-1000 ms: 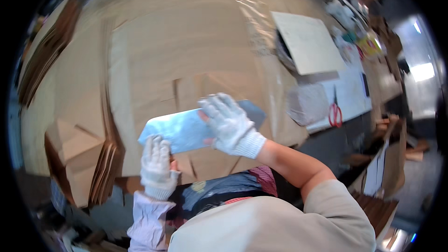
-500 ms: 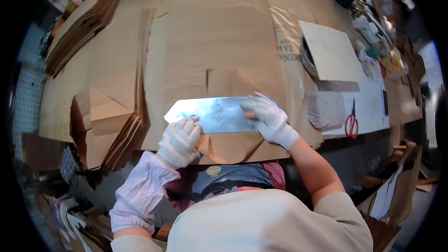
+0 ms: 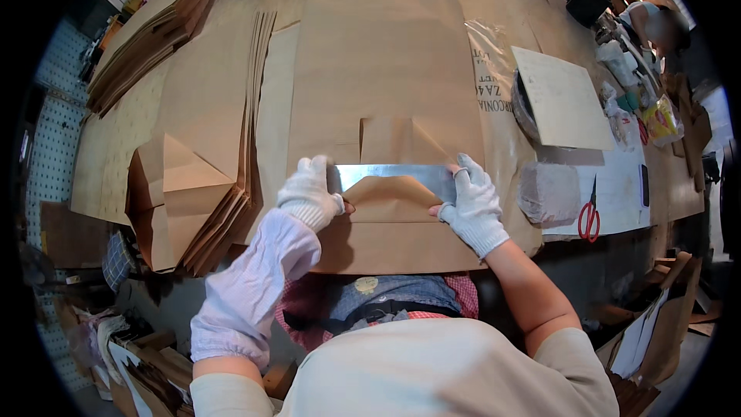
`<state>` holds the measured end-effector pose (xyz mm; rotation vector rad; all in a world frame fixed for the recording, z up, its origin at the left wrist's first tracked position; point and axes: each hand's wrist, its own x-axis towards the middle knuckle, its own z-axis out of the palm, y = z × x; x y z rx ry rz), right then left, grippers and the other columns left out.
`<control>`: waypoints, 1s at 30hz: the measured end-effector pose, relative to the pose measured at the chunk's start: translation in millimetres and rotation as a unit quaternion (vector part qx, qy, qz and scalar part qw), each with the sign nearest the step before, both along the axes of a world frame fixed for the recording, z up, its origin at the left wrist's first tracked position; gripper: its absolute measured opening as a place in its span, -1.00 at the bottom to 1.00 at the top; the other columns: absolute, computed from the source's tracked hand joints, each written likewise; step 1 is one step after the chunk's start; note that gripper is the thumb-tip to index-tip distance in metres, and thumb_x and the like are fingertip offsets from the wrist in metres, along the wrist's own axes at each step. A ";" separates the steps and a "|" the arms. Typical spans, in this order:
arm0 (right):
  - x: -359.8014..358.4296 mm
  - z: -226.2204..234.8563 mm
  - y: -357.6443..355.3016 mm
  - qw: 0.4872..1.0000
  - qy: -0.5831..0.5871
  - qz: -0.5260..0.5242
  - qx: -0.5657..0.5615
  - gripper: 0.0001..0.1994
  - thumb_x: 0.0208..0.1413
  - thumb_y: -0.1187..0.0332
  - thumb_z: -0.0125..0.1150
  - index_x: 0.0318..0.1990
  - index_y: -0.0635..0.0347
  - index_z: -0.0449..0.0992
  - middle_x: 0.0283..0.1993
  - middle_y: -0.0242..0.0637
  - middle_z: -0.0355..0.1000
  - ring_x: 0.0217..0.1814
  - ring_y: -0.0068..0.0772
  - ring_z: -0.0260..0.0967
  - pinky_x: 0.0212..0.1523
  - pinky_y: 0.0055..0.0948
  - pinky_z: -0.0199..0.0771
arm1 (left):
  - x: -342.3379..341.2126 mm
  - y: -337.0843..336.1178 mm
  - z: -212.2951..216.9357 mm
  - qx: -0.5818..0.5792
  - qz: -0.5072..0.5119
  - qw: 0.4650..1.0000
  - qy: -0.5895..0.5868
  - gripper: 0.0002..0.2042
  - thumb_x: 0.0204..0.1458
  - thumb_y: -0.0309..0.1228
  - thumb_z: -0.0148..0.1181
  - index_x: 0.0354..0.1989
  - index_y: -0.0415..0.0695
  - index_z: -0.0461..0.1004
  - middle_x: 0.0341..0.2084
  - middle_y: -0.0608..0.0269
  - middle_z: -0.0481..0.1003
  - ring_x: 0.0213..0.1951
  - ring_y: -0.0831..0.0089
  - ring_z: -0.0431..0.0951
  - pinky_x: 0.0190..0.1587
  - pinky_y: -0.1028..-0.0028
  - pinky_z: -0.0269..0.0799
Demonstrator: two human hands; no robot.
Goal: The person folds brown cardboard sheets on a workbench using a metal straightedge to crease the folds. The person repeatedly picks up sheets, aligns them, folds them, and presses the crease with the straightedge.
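Observation:
A large brown paper bag lies flat in front of me, its near end folded into a flap. A thin shiny metal plate rests crosswise on it, with the flap's edge bent up over its middle. My left hand, in a white glove with bare fingertips, is closed at the plate's left end, thumb on the flap's left corner. My right hand, gloved the same way, is closed at the right end, thumb against the flap's right corner. The fingers' undersides are hidden.
Stacked brown paper bags lie at left, with another stack behind. On the right are a pale board, a plastic-wrapped block, red-handled scissors and a phone. Another person is at far right.
My hands have moved apart to the plate's two ends. The paper flap, earlier under the plate's near side, now folds over its middle. The plate sits narrower in view.

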<state>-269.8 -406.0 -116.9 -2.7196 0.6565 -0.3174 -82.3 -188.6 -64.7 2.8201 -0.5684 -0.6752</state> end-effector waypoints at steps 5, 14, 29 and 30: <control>65.1 48.7 -8.2 0.963 0.239 -0.082 0.088 -0.11 -0.37 -0.10 0.68 0.11 0.23 0.45 0.18 -0.10 0.41 0.33 -0.04 0.35 0.27 -0.16 0.43 | 37.8 -31.1 4.6 0.082 -0.037 0.995 -0.030 -0.10 -0.37 -0.04 0.68 0.22 -0.10 0.41 0.09 0.05 0.48 0.21 0.07 0.44 0.23 0.22 0.42; 51.4 10.1 -16.8 0.993 0.083 0.062 0.052 -0.46 -0.26 0.17 0.58 -0.08 0.19 0.56 0.13 -0.13 0.46 0.19 -0.06 0.43 0.20 -0.19 0.49 | 36.8 9.2 -55.2 -0.234 -0.317 0.900 -0.187 -0.42 -0.35 -0.20 0.57 -0.05 -0.14 0.62 0.11 0.18 0.57 0.24 0.02 0.44 0.23 0.17 0.44; 21.5 -18.5 -4.1 0.912 -0.134 0.143 0.360 -0.25 -0.09 0.36 0.53 0.33 0.25 0.37 0.37 0.02 0.36 0.38 0.04 0.34 0.40 -0.15 0.33 | 17.8 16.7 -29.7 -0.336 -0.244 0.909 -0.037 -0.31 -0.24 -0.34 0.50 0.18 -0.21 0.48 0.27 -0.08 0.39 0.29 -0.09 0.38 0.33 0.09 0.32; 18.0 -7.5 -5.5 0.938 -0.186 0.098 0.277 -0.25 -0.15 0.51 0.55 0.29 0.23 0.40 0.25 0.02 0.46 0.20 -0.03 0.49 0.28 -0.22 0.48 | 28.0 31.3 -32.5 -0.354 -0.186 0.916 -0.019 -0.38 -0.19 -0.38 0.47 0.16 -0.21 0.50 0.28 -0.07 0.39 0.28 -0.07 0.39 0.31 0.13 0.36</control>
